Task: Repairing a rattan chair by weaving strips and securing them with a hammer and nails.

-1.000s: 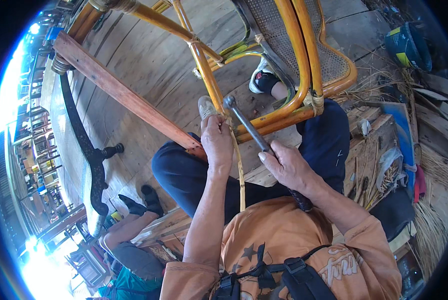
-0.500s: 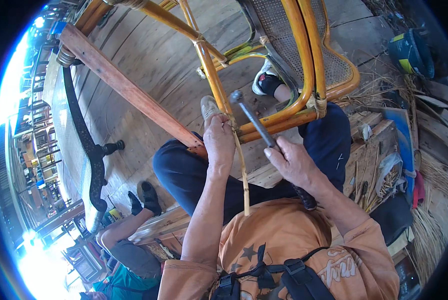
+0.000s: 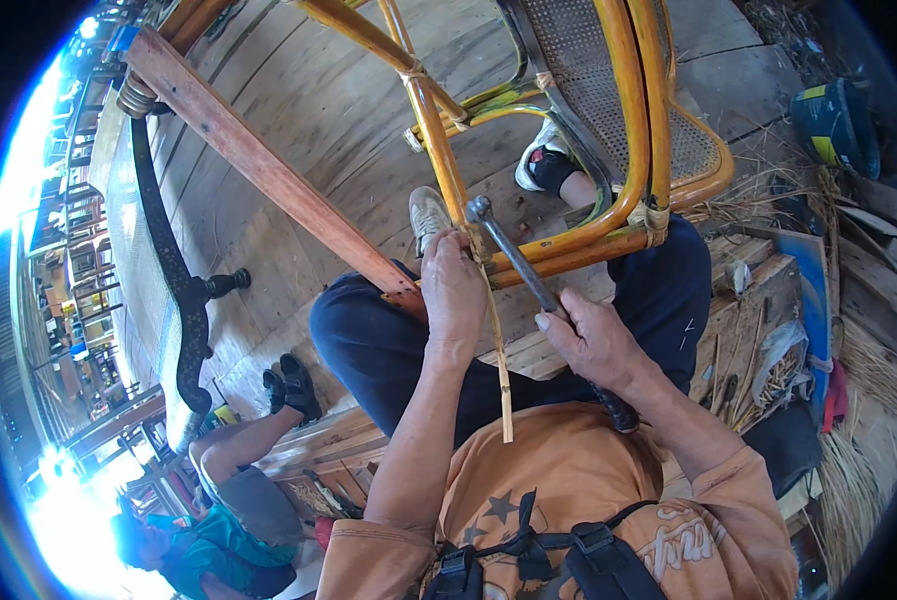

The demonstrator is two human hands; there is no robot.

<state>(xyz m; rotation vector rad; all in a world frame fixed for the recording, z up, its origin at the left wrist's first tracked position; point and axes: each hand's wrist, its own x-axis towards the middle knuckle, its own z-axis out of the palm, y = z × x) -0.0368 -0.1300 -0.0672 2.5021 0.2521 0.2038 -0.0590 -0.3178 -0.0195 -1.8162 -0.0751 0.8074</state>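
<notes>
A hammer [image 3: 544, 300] is gripped by the right hand [image 3: 594, 345], fingers wrapped around the dark handle, whose end sticks out below the wrist. The metal head is raised against a yellow cane chair [image 3: 609, 150], just at the spot where an upright rod meets a curved lower rail. A thin cane strip [image 3: 499, 370] is pinched there by the left hand [image 3: 454, 295], closed on the rod and strip together; the strip's loose end hangs down over the orange shirt [image 3: 569, 500]. The chair is tilted in front of the seated person, above dark trousers [image 3: 369, 350], and its woven seat panel is seen at the top. A reddish wooden beam [image 3: 269, 170] runs diagonally across the plank floor [image 3: 319, 90] to the left knee. Cane scraps [image 3: 859, 480] are piled at the right edge. Lower left, another person [image 3: 219, 520] is seated, legs stretched out.
</notes>
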